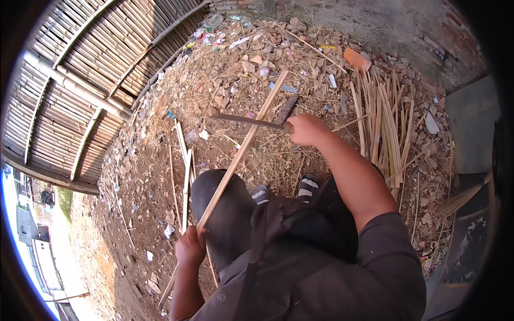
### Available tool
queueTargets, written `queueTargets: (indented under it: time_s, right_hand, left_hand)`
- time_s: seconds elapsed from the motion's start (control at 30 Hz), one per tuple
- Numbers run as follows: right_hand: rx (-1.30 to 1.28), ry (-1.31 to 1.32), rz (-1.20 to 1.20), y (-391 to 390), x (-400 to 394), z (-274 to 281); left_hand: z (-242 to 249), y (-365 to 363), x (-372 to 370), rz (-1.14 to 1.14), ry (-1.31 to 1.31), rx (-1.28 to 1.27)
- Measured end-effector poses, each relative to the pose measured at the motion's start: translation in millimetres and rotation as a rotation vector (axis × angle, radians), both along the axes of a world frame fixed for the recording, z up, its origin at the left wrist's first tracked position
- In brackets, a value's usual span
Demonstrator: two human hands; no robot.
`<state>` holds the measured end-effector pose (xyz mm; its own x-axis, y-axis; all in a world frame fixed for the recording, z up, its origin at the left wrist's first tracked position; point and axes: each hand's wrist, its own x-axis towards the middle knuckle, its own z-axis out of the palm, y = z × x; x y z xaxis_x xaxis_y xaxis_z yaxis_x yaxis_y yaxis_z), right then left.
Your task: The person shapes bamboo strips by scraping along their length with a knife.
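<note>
My left hand (191, 246) is closed around the lower part of a long split bamboo strip (234, 160), which slants up and away past my knee. In my right hand (308, 129) is the handle of a machete (235, 119). Its long dark blade points left and crosses the strip in this view, towards the strip's far half. A dark ridged piece (287, 109) lies just beyond my right fist. Below the strip is my bent left knee (219, 195) in dark trousers.
A pile of bamboo strips (383, 120) lies on the right, with a few loose strips (186, 187) on the left. Rubble and litter cover the ground (144, 214). A bamboo wall (96, 69) stands left, a brick wall (369, 32) at the back. A twig broom (460, 202) is far right.
</note>
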<state>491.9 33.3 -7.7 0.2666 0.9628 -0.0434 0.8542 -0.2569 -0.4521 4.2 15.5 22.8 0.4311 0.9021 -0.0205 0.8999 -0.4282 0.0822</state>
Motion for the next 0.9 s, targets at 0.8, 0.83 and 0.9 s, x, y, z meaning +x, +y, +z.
queueTargets:
  time_s: [0.8, 0.83, 0.9]
  right_hand:
    - [-0.035, 0.192, -0.047, 7, 6, 2]
    - [-0.03, 0.116, -0.033, 8, 4, 4]
    - [0.002, -0.01, 0.038, 7, -9, 3]
  left_hand:
    - [6, 14, 8, -0.053, -0.189, -0.179]
    - [11, 16, 7, -0.051, -0.196, -0.214]
    - [18, 23, 2, -0.048, -0.199, -0.292]
